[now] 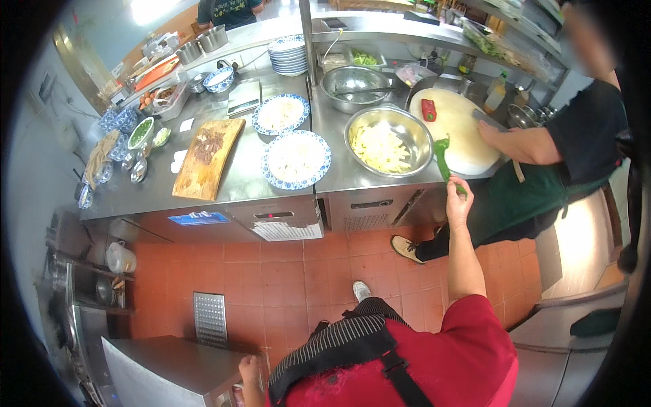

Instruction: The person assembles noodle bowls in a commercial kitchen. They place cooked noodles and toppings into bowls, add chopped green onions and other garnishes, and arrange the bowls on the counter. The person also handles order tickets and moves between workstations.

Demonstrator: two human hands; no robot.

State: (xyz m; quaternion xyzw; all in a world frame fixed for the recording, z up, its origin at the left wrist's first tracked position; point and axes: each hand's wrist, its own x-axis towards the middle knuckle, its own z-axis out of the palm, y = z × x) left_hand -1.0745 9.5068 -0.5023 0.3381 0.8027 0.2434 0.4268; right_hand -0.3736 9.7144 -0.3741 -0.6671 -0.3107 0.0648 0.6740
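My right hand (459, 197) reaches out at the counter's front edge, its fingers closed on a long green pepper (442, 159). The pepper's far end overlaps the edge of a round white cutting board (468, 157). Lying on that board is a red pepper (428, 110). Down by a metal cabinet (163, 370), my left hand (249, 368) hangs low with its fingers curled and nothing visible in it. To the left of the board stands a steel bowl of pale yellow cut pieces (380, 146).
At the right, a co-worker in a green apron (522, 197) holds a knife (485, 121) over the board. Leftward on the counter are two blue-rimmed plates (319, 178), a wooden board (196, 180) and stacked plates (287, 54). An empty-looking steel bowl (339, 76) stands behind.
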